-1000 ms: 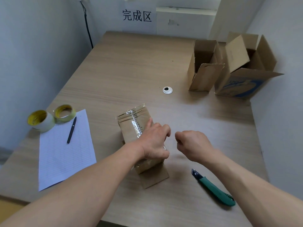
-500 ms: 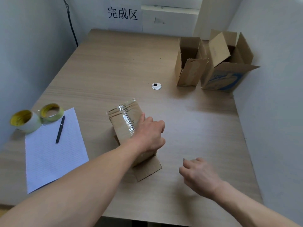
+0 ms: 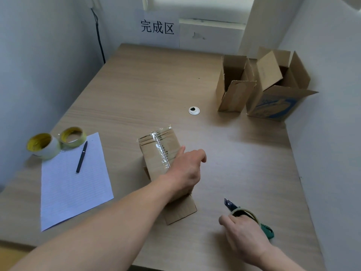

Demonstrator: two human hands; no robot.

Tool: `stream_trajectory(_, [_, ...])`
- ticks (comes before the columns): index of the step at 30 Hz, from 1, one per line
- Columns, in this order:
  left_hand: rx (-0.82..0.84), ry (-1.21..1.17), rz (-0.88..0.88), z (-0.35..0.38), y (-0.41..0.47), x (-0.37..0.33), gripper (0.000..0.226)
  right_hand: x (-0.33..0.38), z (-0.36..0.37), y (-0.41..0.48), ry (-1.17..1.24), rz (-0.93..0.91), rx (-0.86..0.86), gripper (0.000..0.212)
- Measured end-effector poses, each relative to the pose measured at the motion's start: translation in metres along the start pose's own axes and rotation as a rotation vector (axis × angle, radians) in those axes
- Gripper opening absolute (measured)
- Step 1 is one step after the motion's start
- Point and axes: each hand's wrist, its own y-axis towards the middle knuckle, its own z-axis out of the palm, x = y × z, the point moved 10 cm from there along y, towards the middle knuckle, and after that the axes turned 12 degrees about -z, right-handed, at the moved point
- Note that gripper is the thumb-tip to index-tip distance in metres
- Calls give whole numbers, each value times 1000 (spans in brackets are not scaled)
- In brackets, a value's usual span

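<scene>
Wide wooden surface point(image 3: 136, 90) in front of us, and at its far right corner stand two open boxes, touching: the bigger box point(image 3: 277, 102) with blue print, flaps up, and the narrow box point(image 3: 232, 94) just to its left. Over on the left lies a lined sheet of paper point(image 3: 72, 192), running right to the near edge. Dead centre is the bundle of flat cardboard point(image 3: 156, 153), wrapped in clear film, lying flat and angled away, with a loose cardboard piece point(image 3: 181, 212) poking out from under its near end. The left hand point(image 3: 187, 171) is on top of that bundle, thumb stretched along the film, fingers bent over the right-hand edge, holding it down. The right hand point(image 3: 244, 237) is low at the near right, well apart from the bundle, fingers hooked into a thin roll of tape point(image 3: 251, 212). That roll sits over a green knife point(image 3: 268, 231), whose blade end points away towards the bundle. Back left, a fat tape roll point(image 3: 42, 146) and a flat tape roll point(image 3: 73, 136) touch at the top corner of the sheet, a dark pen point(image 3: 81, 157) lies on the paper just beside them, and a small round cable cap point(image 3: 194, 110) sits mid-surface.
</scene>
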Motion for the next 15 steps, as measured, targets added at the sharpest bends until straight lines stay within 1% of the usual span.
stream_trajectory(2, [-81, -186, 110, -15, -7, 1, 27, -1, -9, 5, 7, 32, -17, 32])
stream_trajectory(3, [-160, -239, 158, -26, -16, 2, 30, -3, -17, 8, 28, 65, -47, 28])
stream_trajectory(5, [-420, -272, 200, -53, -45, 13, 32, -10, -41, 20, 104, 143, -176, 23])
stream_trajectory(7, [-691, -287, 128, -71, -84, 34, 34, -18, -69, 41, 216, 221, -331, 27])
stream_trajectory(8, [-779, -310, 58, -72, -102, 47, 38, -21, -80, 56, 270, 250, -383, 34])
stream_trajectory(9, [-818, -343, -29, -67, -115, 59, 43, -21, -87, 72, 324, 258, -417, 41])
stream_trajectory(10, [-813, -384, -110, -59, -122, 70, 48, -19, -93, 90, 379, 247, -435, 48])
stream_trajectory(11, [-775, -430, -172, -46, -124, 78, 54, -15, -95, 108, 437, 228, -433, 53])
stream_trajectory(13, [-670, -516, -240, -21, -116, 89, 61, -2, -85, 138, 561, 193, -362, 59])
stream_trajectory(15, [-602, -540, -263, -6, -105, 97, 61, 9, -68, 156, 626, 152, -272, 62])
